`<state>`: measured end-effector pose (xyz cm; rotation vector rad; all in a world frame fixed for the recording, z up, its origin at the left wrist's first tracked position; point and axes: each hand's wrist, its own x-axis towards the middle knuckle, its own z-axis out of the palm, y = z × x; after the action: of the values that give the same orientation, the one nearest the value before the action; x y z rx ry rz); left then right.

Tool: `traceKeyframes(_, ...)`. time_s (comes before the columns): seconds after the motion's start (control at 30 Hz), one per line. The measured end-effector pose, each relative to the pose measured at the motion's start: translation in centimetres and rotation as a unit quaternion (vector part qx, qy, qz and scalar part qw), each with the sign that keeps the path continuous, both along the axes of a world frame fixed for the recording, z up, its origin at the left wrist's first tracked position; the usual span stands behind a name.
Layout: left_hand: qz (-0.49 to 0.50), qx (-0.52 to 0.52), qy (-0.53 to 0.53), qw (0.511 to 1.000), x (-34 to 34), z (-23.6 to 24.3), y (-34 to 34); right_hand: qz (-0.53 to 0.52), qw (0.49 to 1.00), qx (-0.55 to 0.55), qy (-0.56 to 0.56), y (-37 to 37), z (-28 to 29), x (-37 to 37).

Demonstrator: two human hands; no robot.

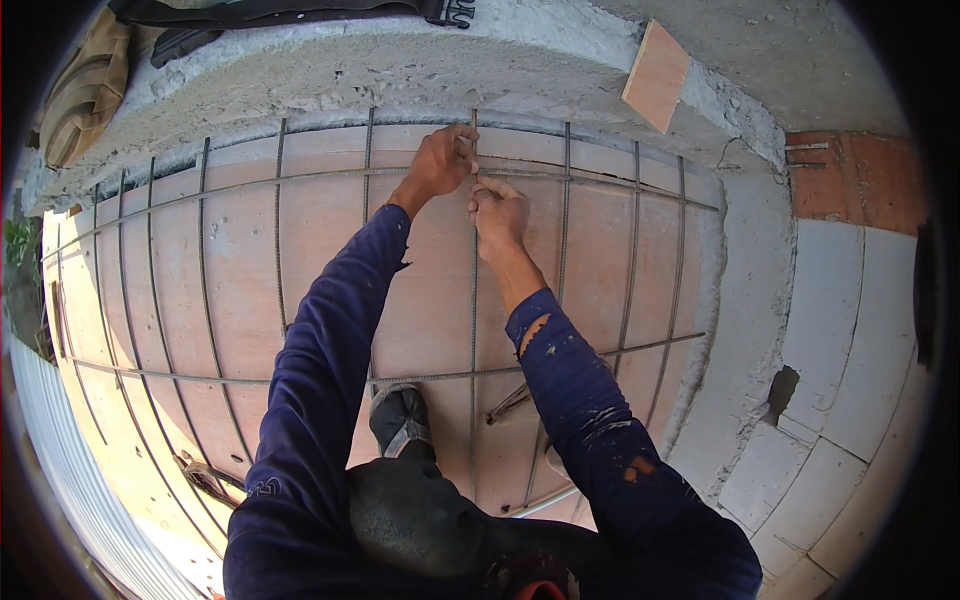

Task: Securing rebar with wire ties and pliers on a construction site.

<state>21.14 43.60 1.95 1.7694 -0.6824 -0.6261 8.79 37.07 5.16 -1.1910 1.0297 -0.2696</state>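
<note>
Both hands meet at a crossing of two ribbed rebars in the far middle, where an upright-running rebar (pixel 474 290) passes the far crosswise rebar (pixel 310 176). My left hand (pixel 440 168) is closed, its fingertips pinched against the lengthwise bar just beyond the crossing. Just nearer sits my right hand (pixel 500 215), also closed, with thumb and forefinger pressed together beside the same bar. Whatever is between the fingertips is too small to make out. Under the grid lie pinkish board panels (pixel 420 290).
A rough concrete ledge (pixel 400 75) borders the far side, with a small wooden board (pixel 657 77) on it. White blocks (pixel 820 290) stand at the right. A nearer crosswise rebar (pixel 250 380), a thin dark bundle (pixel 508 403) and a dark loop (pixel 210 482) lie near my shoe (pixel 401 415).
</note>
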Motion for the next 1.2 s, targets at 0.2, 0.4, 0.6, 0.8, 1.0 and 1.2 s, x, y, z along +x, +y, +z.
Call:
traceKeyframes(0.2,-0.003,0.103,-0.123,0.987,-0.3,0.5,-1.6,-0.057,0.997,-0.043,0.019,2.1,-1.8,0.9)
traceKeyframes(0.4,-0.059,0.19,-0.31,0.93,-1.8,3.0,-2.8,-0.208,0.97,0.061,-0.112,4.1,-2.1,2.0)
traceKeyframes(0.6,-0.268,0.171,-0.417,0.852,-0.5,4.4,-4.2,-0.24,0.924,0.275,-0.116,2.9,-0.2,2.8)
traceKeyframes(0.8,-0.314,0.142,-0.366,0.864,2.3,3.0,-3.6,-0.277,0.839,0.453,-0.117,0.1,0.4,3.7)
traceKeyframes(1.0,-0.372,0.23,-0.221,0.872,2.9,5.7,-4.4,-0.088,0.942,0.317,0.063,-5.0,3.3,4.0)
traceKeyframes(1.2,-0.242,0.08,-0.164,0.953,2.2,3.2,-0.9,0.265,0.944,0.121,0.154,-9.0,5.4,5.8)
